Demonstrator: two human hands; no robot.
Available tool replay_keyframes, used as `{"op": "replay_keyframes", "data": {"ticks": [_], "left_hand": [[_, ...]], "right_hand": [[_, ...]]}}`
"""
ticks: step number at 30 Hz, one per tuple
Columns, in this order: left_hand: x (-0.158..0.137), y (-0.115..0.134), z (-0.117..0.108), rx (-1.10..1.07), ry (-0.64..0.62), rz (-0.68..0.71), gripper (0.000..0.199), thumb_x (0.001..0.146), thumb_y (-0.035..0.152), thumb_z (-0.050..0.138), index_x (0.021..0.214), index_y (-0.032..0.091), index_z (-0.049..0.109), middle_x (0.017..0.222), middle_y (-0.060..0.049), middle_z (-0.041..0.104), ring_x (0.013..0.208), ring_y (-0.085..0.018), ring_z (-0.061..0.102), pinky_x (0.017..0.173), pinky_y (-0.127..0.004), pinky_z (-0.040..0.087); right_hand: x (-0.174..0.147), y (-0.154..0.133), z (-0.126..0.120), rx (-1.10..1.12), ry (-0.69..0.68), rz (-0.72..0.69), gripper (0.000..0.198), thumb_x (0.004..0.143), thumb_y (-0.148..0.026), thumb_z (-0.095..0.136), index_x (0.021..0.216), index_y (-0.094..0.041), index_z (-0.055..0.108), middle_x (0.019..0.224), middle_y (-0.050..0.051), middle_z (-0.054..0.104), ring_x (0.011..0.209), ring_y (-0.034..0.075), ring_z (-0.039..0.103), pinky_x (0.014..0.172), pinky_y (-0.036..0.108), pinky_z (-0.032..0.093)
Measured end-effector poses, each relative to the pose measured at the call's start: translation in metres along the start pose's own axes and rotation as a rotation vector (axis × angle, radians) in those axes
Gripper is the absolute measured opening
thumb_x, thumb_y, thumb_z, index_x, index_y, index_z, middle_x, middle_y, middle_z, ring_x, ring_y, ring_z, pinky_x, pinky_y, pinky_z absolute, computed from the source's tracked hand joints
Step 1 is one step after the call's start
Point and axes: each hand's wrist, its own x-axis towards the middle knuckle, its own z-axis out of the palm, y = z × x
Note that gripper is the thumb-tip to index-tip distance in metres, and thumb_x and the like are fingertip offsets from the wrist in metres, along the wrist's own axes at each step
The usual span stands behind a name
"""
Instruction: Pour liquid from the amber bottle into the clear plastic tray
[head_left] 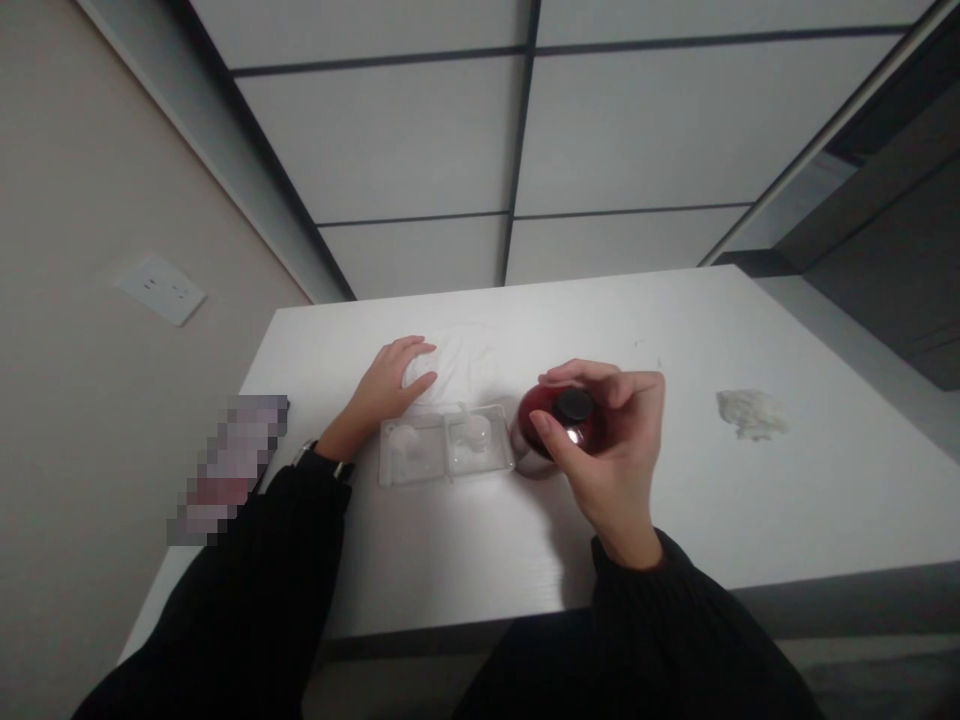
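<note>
My right hand [619, 450] is wrapped around a dark red bottle [531, 410] with a black cap [574, 405]; the bottle looks upright, and part of its body is hidden by my fingers. To its left sits a clear plastic tray [448, 470] with two compartments. A whitish rounded item [405, 442] lies in the left compartment and another [472, 432] in the right; their kind is unclear. Behind the tray, my left hand [390, 385] rests at the edge of a thin white sheet [469, 362], like tissue or cloth, with thumb and fingers apart.
The white table [465, 560] ends at a panelled white surface [420, 130] behind. A greyish smudged patch [750, 414] is on the table at right. At left are a pixelated flat object [232, 465] and a wall socket [161, 290].
</note>
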Motion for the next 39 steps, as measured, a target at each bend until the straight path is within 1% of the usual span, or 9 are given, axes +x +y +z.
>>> {"op": "replay_keyframes", "data": {"ticks": [4, 8, 10, 14, 18, 24, 27, 31, 39], "left_hand": [[0.0, 0.0005, -0.0015, 0.022, -0.015, 0.002, 0.05, 0.1, 0.049, 0.055, 0.139, 0.02, 0.062, 0.154, -0.013, 0.059, 0.144, -0.032, 0.053, 0.125, -0.056, 0.039], [-0.0002, 0.0022, -0.0034, 0.038, -0.025, 0.003, 0.05, 0.1, 0.049, 0.054, 0.14, 0.02, 0.062, 0.154, -0.013, 0.059, 0.144, -0.032, 0.053, 0.125, -0.055, 0.039], [-0.0001, 0.0025, -0.0039, 0.039, -0.021, 0.009, 0.049, 0.1, 0.049, 0.054, 0.139, 0.02, 0.062, 0.154, -0.013, 0.06, 0.144, -0.032, 0.053, 0.125, -0.055, 0.039], [0.0001, 0.0025, -0.0041, 0.035, -0.022, 0.018, 0.05, 0.1, 0.05, 0.054, 0.138, 0.019, 0.063, 0.154, -0.014, 0.06, 0.144, -0.032, 0.054, 0.125, -0.054, 0.04], [0.0002, 0.0028, -0.0035, 0.034, -0.021, 0.011, 0.051, 0.099, 0.049, 0.054, 0.139, 0.018, 0.063, 0.154, -0.015, 0.059, 0.144, -0.033, 0.053, 0.125, -0.055, 0.04], [0.0001, 0.002, -0.0026, 0.036, -0.019, 0.018, 0.051, 0.099, 0.049, 0.055, 0.139, 0.019, 0.063, 0.154, -0.015, 0.059, 0.144, -0.033, 0.054, 0.125, -0.056, 0.039], [0.0001, 0.0014, -0.0022, 0.036, -0.016, 0.028, 0.051, 0.1, 0.049, 0.054, 0.139, 0.018, 0.063, 0.153, -0.015, 0.06, 0.144, -0.033, 0.054, 0.125, -0.056, 0.039], [0.0004, 0.0007, -0.0012, 0.032, -0.01, 0.032, 0.05, 0.099, 0.049, 0.054, 0.138, 0.018, 0.063, 0.153, -0.015, 0.06, 0.144, -0.033, 0.053, 0.125, -0.056, 0.039], [0.0007, 0.0002, -0.0009, 0.035, -0.014, 0.025, 0.049, 0.099, 0.049, 0.055, 0.138, 0.02, 0.063, 0.153, -0.014, 0.06, 0.144, -0.033, 0.053, 0.124, -0.056, 0.039]], "right_hand": [[-0.0003, 0.0009, -0.0016, -0.061, -0.082, 0.043, 0.037, 0.086, -0.022, 0.08, 0.111, -0.028, 0.054, 0.122, 0.003, 0.071, 0.106, 0.018, 0.072, 0.098, 0.041, 0.059], [-0.0008, 0.0039, -0.001, 0.031, -0.015, -0.013, 0.042, 0.083, -0.021, 0.085, 0.104, -0.029, 0.05, 0.116, -0.002, 0.069, 0.101, 0.016, 0.073, 0.096, 0.038, 0.059], [-0.0001, 0.0044, -0.0023, 0.017, -0.026, -0.007, 0.042, 0.084, -0.027, 0.085, 0.111, -0.03, 0.054, 0.115, -0.002, 0.07, 0.1, 0.017, 0.073, 0.094, 0.039, 0.06], [0.0026, 0.0027, -0.0076, -0.148, -0.128, -0.076, 0.017, 0.103, -0.038, 0.062, 0.112, -0.027, 0.071, 0.113, 0.004, 0.075, 0.108, 0.023, 0.07, 0.096, 0.045, 0.057], [0.003, 0.0037, -0.0067, -0.091, -0.076, -0.074, 0.009, 0.099, -0.036, 0.069, 0.098, -0.026, 0.069, 0.108, 0.003, 0.072, 0.105, 0.021, 0.069, 0.093, 0.041, 0.056], [0.0023, 0.005, -0.0019, 0.003, -0.017, -0.011, 0.028, 0.089, -0.044, 0.083, 0.099, -0.026, 0.064, 0.104, 0.0, 0.067, 0.096, 0.019, 0.07, 0.09, 0.039, 0.058], [0.0035, 0.0032, -0.0051, -0.102, -0.087, -0.071, 0.033, 0.097, -0.059, 0.068, 0.109, -0.027, 0.07, 0.107, 0.003, 0.071, 0.102, 0.022, 0.069, 0.092, 0.043, 0.057], [0.0043, 0.003, -0.009, -0.194, -0.12, -0.129, 0.03, 0.109, -0.046, 0.05, 0.102, -0.029, 0.074, 0.11, 0.003, 0.075, 0.109, 0.022, 0.067, 0.096, 0.045, 0.054], [0.0064, 0.0055, -0.0095, -0.141, -0.112, -0.085, 0.023, 0.1, -0.048, 0.065, 0.094, -0.027, 0.072, 0.107, 0.004, 0.071, 0.108, 0.024, 0.067, 0.097, 0.047, 0.053]]}}
